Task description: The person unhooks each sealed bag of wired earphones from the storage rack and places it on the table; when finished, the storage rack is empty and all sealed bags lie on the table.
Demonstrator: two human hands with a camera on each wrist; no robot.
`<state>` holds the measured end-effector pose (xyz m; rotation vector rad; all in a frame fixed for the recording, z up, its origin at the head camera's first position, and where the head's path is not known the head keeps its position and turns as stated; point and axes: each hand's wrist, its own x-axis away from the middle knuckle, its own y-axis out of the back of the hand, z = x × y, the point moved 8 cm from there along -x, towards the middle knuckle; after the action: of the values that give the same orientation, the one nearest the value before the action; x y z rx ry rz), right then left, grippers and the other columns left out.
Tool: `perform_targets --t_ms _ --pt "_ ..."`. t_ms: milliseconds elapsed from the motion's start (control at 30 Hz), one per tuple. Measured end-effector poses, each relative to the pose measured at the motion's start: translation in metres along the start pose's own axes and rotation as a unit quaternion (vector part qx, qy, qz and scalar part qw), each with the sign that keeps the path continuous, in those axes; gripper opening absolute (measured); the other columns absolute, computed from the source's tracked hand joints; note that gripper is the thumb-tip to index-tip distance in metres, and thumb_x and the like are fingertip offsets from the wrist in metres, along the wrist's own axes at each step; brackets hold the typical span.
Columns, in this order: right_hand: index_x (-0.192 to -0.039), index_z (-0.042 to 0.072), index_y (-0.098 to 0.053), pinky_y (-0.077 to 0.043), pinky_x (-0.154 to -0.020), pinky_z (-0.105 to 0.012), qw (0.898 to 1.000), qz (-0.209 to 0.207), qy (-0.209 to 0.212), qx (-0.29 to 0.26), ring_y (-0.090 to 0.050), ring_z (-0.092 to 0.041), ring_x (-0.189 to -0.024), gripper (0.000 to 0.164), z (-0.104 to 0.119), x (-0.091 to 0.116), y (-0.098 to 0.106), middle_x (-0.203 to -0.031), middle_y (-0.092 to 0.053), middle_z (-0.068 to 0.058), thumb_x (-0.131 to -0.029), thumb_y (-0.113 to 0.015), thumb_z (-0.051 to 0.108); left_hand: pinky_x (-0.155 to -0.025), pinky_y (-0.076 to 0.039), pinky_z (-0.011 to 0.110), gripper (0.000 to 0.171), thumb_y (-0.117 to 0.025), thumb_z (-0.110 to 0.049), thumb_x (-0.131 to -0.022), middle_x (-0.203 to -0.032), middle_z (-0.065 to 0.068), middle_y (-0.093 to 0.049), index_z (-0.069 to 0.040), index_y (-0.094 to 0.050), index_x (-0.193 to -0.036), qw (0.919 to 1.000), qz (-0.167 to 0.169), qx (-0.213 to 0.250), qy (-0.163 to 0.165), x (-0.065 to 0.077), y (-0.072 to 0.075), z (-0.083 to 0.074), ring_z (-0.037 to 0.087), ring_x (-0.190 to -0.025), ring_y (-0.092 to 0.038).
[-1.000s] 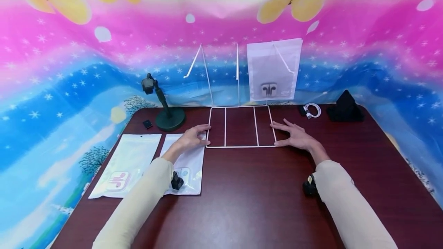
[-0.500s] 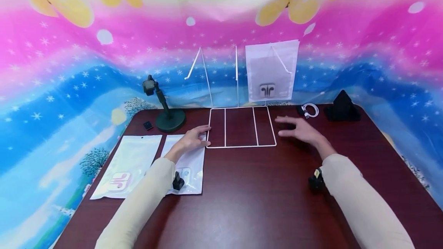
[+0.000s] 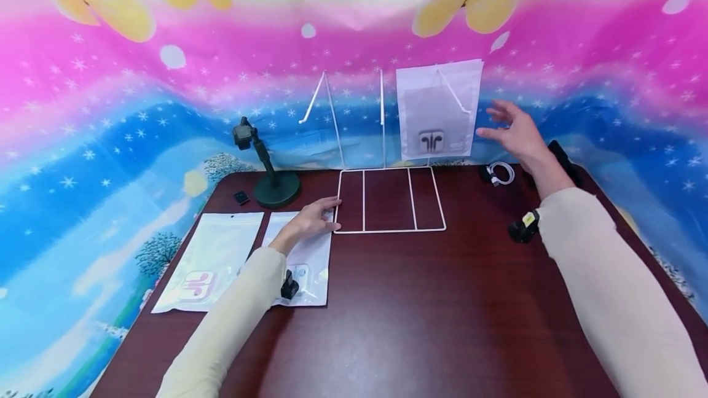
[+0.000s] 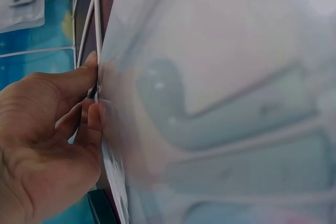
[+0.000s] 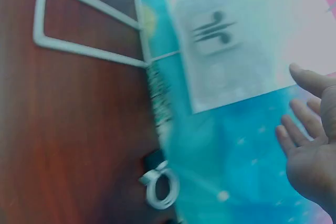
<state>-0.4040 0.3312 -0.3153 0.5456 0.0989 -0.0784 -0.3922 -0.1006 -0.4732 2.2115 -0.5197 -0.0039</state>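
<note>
A white wire display rack (image 3: 387,231) stands at the back of the table, with three arms rising from it. My left hand (image 3: 310,220) touches the left side of its base, thumb and fingers spread along the wire. My right hand (image 3: 520,134) is raised just right of a white pouch (image 3: 439,100) hanging on the rack's right arm; its fingers are spread and hold nothing. An earphone picture shows on that pouch. Two more white pouches lie at left: one pouch (image 3: 221,238) with a pink earphone picture, the other pouch (image 3: 310,257) partly under my left forearm.
A black stand (image 3: 271,186) with a small camera-like head is at back left, beside a small black square (image 3: 241,197). A coiled white cable (image 3: 502,173) lies at back right; a black object (image 3: 564,161) is partly hidden behind my right wrist. A printed curtain (image 3: 354,17) surrounds the table.
My right hand has come off the right side of the rack's base and risen up and rightward, beside the hanging pouch. My left hand stays at the left side of the base.
</note>
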Motion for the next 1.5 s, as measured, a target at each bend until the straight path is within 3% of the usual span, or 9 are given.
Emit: perform_targets --t_ms 200,400,533,600,700,800,967,1167,1500 --pt "-0.169 0.029 -0.008 -0.015 -0.125 -0.061 0.999 0.018 -0.029 -0.033 -0.011 -0.028 -0.161 0.092 0.015 -0.011 0.005 -0.174 -0.020 0.000 -0.100 -0.069 0.036 -0.116 -0.042 0.049 0.069 -0.074 -0.014 -0.098 -0.168 0.010 -0.033 -0.015 -0.043 -0.160 1.0000 -0.005 -0.003 0.008 0.001 0.002 0.000 0.035 -0.138 -0.051" --pt "-0.167 0.033 -0.021 -0.011 -0.127 -0.059 0.996 -0.009 -0.039 -0.074 -0.023 -0.028 -0.158 0.082 0.020 -0.014 0.007 -0.167 -0.037 0.000 -0.100 -0.069 0.038 -0.116 -0.042 0.048 0.069 -0.073 -0.013 -0.098 -0.168 0.012 -0.033 -0.013 -0.043 -0.159 1.0000 -0.002 -0.006 0.003 0.000 0.000 -0.002 0.035 -0.139 -0.051" --pt "-0.160 0.030 -0.043 -0.022 -0.127 -0.048 0.990 -0.059 -0.031 -0.121 -0.045 -0.021 -0.144 0.068 0.027 -0.014 0.008 -0.140 -0.062 0.002 -0.098 -0.073 0.034 -0.116 -0.043 0.048 0.068 -0.074 -0.012 -0.098 -0.167 0.012 -0.034 -0.011 -0.044 -0.159 1.0000 -0.005 -0.009 -0.002 0.001 0.001 -0.004 0.034 -0.138 -0.052" --pt "-0.153 0.027 -0.053 -0.032 -0.123 -0.042 0.984 -0.085 -0.025 -0.152 -0.054 -0.017 -0.129 0.061 0.030 -0.013 0.008 -0.122 -0.066 0.007 -0.097 -0.075 0.031 -0.115 -0.043 0.047 0.068 -0.073 -0.012 -0.098 -0.167 0.011 -0.034 -0.012 -0.044 -0.159 0.9999 -0.006 -0.009 -0.003 0.001 0.002 -0.004 0.034 -0.137 -0.052" --pt "-0.144 0.022 -0.063 -0.048 -0.107 -0.031 0.976 -0.111 -0.010 -0.189 -0.060 -0.010 -0.108 0.053 0.037 -0.011 0.007 -0.106 -0.066 0.011 -0.094 -0.078 0.029 -0.115 -0.044 0.047 0.068 -0.073 -0.013 -0.098 -0.167 0.012 -0.033 -0.012 -0.043 -0.159 0.9999 -0.006 -0.014 -0.003 0.001 0.002 -0.004 0.034 -0.136 -0.053" --pt "-0.140 0.019 -0.066 -0.057 -0.085 -0.021 0.975 -0.119 0.004 -0.190 -0.063 -0.011 -0.097 0.048 0.045 -0.009 0.005 -0.102 -0.067 0.008 -0.095 -0.077 0.029 -0.116 -0.043 0.047 0.068 -0.073 -0.013 -0.098 -0.168 0.012 -0.033 -0.012 -0.043 -0.159 0.9998 -0.005 -0.017 -0.001 0.000 0.001 -0.003 0.033 -0.138 -0.051" --pt "-0.140 0.018 -0.068 -0.056 -0.069 -0.016 0.977 -0.123 0.020 -0.175 -0.065 -0.010 -0.089 0.043 0.057 -0.004 0.000 -0.104 -0.069 0.005 -0.098 -0.074 0.023 -0.118 -0.040 0.048 0.068 -0.074 -0.013 -0.097 -0.168 0.011 -0.034 -0.012 -0.044 -0.159 0.9998 -0.009 -0.016 -0.001 0.000 0.001 -0.003 0.033 -0.143 -0.045" --pt "-0.131 0.013 -0.073 -0.056 -0.063 -0.018 0.964 -0.137 0.060 -0.218 -0.066 -0.010 -0.073 0.033 0.064 0.010 0.002 -0.093 -0.072 0.004 -0.099 -0.073 0.017 -0.116 -0.041 0.047 0.066 -0.073 -0.012 -0.098 -0.166 0.013 -0.037 -0.010 -0.045 -0.158 0.9998 -0.011 -0.013 -0.009 0.000 0.001 -0.005 0.032 -0.142 -0.047" --pt "-0.126 0.012 -0.076 -0.056 -0.059 -0.019 0.950 -0.131 0.056 -0.277 -0.068 -0.010 -0.068 0.032 0.059 0.039 0.010 -0.086 -0.073 0.003 -0.095 -0.078 0.016 -0.115 -0.042 0.047 0.066 -0.074 -0.011 -0.097 -0.163 0.015 -0.040 -0.009 -0.046 -0.157 0.9999 -0.014 -0.005 -0.002 0.003 0.003 -0.005 0.033 -0.142 -0.046"
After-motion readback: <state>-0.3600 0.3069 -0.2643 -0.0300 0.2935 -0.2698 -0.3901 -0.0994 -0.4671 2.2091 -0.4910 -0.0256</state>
